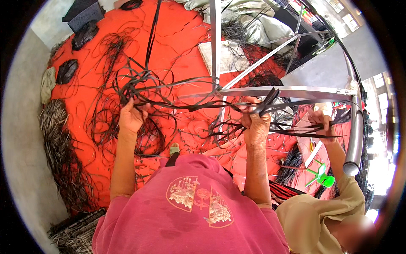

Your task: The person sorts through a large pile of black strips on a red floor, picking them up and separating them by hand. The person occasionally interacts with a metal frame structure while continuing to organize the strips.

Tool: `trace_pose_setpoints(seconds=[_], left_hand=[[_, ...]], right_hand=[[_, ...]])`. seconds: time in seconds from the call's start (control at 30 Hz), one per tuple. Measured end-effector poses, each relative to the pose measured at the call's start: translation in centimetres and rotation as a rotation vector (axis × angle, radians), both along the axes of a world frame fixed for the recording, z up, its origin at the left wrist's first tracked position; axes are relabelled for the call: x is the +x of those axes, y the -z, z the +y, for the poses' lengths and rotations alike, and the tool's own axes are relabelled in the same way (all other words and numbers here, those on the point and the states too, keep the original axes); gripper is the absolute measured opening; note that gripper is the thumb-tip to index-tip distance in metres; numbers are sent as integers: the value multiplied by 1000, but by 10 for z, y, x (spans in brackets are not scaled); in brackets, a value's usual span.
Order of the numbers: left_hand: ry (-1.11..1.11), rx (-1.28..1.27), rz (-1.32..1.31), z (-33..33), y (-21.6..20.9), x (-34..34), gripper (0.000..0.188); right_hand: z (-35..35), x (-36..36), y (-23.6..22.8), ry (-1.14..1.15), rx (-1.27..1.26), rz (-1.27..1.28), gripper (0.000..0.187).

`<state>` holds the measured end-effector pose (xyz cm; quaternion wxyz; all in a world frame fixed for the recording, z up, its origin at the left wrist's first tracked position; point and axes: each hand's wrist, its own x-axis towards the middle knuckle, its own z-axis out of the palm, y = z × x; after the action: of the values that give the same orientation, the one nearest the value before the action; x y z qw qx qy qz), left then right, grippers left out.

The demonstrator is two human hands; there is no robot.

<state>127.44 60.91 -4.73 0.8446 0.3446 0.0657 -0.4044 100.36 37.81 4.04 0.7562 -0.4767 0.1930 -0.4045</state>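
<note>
Red sheeting [177, 17] covers the floor beside a grey wall [26, 106], and dark bundles [63, 148] of strip material are heaped along its left edge. Above it, both of the person's hands are raised among long black strips [196, 106], which run from one hand to the other. The left hand [132, 118] is at the lower edge of a looped tangle [129, 86], fingers loosely curled (whether they pinch it firmly, one cannot tell). The right hand [256, 122] is closed on the strips, with several flat ends poking up above the fist, just below a metal frame [292, 91]. To the right, a co-worker's hand [322, 122] is at the strips too, above a small green chair [326, 180].
</note>
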Motion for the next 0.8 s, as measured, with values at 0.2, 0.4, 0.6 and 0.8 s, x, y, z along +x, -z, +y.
trace_pose_setpoints(seconds=[0.2,0.4,0.6,0.8], left_hand=[[716,959,-809,5,40,-27,43],[165,429,-1581,-65,-17,-100,22],[274,197,-1416,-137,8,-120,28],[109,210,-1322,-155,29,-81,16]], right_hand=[[12,11,-17,-14,29,29,24],[27,22,-36,-137,-117,-5,21],[47,33,-58,-180,-91,-28,25],[44,29,-60,-250,-10,49,32]])
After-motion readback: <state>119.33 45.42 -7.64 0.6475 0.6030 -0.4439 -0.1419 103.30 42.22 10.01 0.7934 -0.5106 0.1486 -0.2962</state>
